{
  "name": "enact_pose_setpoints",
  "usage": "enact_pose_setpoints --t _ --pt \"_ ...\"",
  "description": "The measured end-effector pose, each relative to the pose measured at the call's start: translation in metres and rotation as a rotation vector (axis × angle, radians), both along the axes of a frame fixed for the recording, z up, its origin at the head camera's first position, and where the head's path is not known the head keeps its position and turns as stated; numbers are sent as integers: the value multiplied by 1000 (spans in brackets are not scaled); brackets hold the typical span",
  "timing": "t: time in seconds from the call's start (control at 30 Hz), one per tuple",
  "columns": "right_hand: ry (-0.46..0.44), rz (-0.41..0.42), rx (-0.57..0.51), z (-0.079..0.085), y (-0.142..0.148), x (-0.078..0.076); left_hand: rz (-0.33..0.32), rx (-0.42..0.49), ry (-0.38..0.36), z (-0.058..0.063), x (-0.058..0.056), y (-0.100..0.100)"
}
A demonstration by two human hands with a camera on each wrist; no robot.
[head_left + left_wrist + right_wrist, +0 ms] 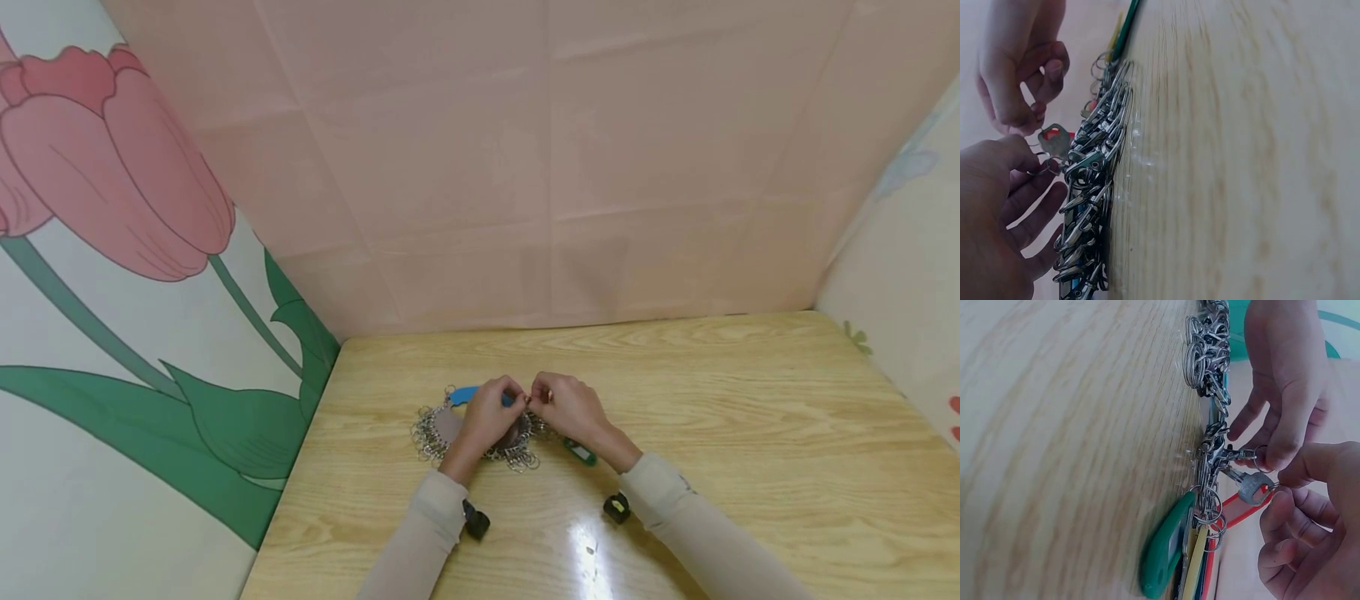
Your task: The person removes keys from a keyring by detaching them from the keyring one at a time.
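My left hand [487, 417] pinches a small metal ring [1044, 165] on a swivel clasp between thumb and fingertips. Opposite it, my right hand [573, 408] pinches a thin split ring at the head of a silver key [1251, 487]. A red-edged key tag [1242, 511] hangs beside the key. Both hands' fingertips are close together over a rack of many metal clasps and rings [1209, 350]. In the head view, the rack's blue strip [463, 396] shows behind my left hand, which hides part of it.
A green key tag [1163, 550] and a yellow tag [1195, 562] hang at the rack's right end. Black wrist cameras [617, 507] sit below the sleeves. The wooden table [712, 392] meets a pink backdrop [465, 167] behind and a tulip-printed wall [112, 167] at left.
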State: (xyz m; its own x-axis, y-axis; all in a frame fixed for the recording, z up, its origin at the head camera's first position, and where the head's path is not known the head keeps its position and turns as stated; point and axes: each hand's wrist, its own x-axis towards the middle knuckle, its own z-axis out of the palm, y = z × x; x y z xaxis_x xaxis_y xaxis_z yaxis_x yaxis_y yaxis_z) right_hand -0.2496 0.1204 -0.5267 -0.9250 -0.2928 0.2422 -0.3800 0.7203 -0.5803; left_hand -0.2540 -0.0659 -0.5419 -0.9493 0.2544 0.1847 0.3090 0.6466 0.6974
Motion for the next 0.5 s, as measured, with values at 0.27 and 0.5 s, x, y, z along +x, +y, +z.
enact_pose_setpoints --t 0.27,0.5 --pt "-18 -10 -15 0 2 0 -13 -2 0 2 0 -1" --pt "-34 -8 -37 3 6 0 -18 -19 8 1 0 -3"
